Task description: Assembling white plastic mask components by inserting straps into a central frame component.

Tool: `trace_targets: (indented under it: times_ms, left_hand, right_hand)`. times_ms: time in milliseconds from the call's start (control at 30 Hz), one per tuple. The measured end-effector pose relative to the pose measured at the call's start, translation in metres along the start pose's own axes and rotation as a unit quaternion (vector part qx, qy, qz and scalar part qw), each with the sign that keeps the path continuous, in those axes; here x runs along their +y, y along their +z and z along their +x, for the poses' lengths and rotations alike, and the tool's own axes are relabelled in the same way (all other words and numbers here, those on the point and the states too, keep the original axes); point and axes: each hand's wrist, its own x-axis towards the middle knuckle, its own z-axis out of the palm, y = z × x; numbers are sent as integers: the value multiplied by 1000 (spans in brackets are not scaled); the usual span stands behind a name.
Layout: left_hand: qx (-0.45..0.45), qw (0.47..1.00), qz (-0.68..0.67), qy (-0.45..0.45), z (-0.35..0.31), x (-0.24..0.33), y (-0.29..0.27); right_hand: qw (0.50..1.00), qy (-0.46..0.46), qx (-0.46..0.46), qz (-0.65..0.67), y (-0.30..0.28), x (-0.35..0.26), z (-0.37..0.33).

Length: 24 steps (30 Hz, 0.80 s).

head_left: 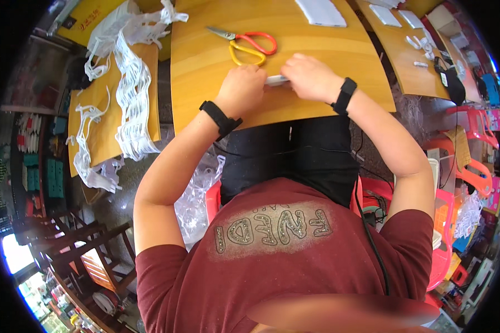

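Over the near part of the wooden table (pixel 205 100), my left hand (pixel 243 87) and my right hand (pixel 312 77) are both closed. Between them runs a small white strip (pixel 276 80), one end in each hand; its ends are hidden by my fingers and its exact kind is unclear. Just beyond my left hand lie scissors (pixel 234 38) with one red and one yellow handle, blades pointing to the far left. A flat white stack (pixel 321 12) rests at the table's far edge.
Bundles of white straps (pixel 132 105) hang over a side table (pixel 114 91) on the left. At right, another table (pixel 411 72) carries white pieces (pixel 384 15) and a black object (pixel 450 80). Clear plastic (pixel 197 194) lies below; red plastic stools (pixel 475 172) stand at right.
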Motion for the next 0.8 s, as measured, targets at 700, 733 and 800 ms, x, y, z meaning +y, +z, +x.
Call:
trace_targets:
  times_ms: [700, 733, 800]
  left_hand:
    - [-25, 990, -115, 80, 105, 50, 16]
    - [-41, 988, -140, 56, 106, 49, 14]
    - [5, 990, -128, 54, 111, 47, 17]
  right_hand:
    - [975, 178, 110, 79, 5, 98, -127]
    - [969, 180, 128, 107, 5, 102, -132]
    - [964, 188, 111, 150, -7, 108, -129]
